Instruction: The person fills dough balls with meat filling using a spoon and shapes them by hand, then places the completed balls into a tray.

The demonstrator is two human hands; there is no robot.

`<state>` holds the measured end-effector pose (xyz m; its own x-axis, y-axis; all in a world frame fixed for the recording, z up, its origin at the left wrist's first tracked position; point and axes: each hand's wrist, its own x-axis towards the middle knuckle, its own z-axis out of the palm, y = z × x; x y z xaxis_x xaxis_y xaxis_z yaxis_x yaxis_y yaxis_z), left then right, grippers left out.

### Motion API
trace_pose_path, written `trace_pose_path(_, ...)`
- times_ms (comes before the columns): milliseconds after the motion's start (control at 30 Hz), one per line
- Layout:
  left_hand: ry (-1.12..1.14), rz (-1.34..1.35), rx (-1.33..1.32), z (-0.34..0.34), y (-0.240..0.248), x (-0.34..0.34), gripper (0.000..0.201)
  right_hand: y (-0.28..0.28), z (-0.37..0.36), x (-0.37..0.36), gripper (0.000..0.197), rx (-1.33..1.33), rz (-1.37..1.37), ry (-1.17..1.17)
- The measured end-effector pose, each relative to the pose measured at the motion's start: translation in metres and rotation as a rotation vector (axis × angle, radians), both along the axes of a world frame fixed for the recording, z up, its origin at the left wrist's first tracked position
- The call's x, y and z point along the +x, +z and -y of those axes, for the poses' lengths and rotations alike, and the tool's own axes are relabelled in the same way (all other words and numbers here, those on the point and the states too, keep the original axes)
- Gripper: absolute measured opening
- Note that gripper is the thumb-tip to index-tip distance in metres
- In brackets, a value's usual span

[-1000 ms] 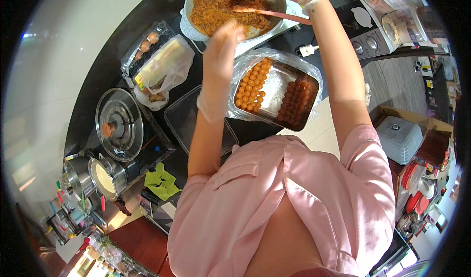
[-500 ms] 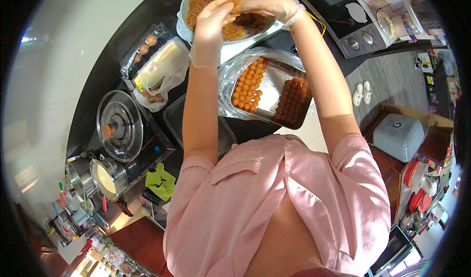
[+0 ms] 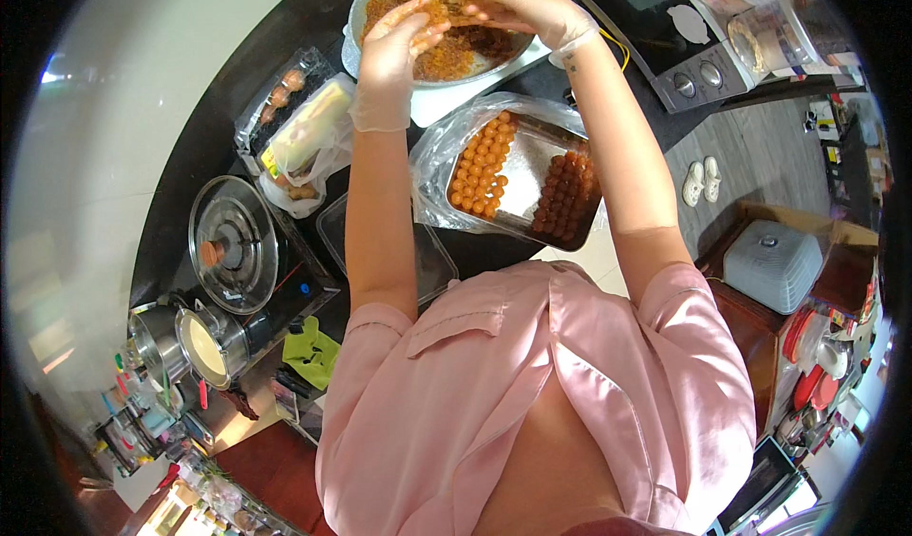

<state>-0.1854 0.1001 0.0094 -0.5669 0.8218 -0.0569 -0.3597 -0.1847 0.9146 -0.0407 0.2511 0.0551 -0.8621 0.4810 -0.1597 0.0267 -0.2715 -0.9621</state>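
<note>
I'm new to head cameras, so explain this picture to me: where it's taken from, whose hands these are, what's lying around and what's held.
There is no machine here, only a person using their own two hands in clear gloves. The camera sits on the person's head and looks down; its wide lens bends straight edges, and the picture's left is the person's left.

The left hand and right hand are over a pan of orange mixture. What looks like a clump of it is at the left hand's fingers; how firmly it is held, I cannot tell.

Closer to the body is a tray with orange balls at one side and darker balls at the other. A lid lies at the left.
</note>
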Motion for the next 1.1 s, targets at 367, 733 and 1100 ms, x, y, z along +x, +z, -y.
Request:
trace_pose_path(367,0.099,0.049,-0.034,0.004,0.0,-0.014,0.026,-0.071,-0.045,-0.065,0.03,1.067,0.655,-0.12)
trace_pose_path(733,-0.012,0.194,0.025,0.01,-0.003,-0.028,0.037,-0.069,-0.038,-0.066,0.025,1.469,0.919,0.005)
trace_pose_path(1100,-0.077,0.311,0.073,0.012,0.002,-0.019,0.042,-0.004,0.015,-0.029,0.031,0.734,0.029,-0.118)
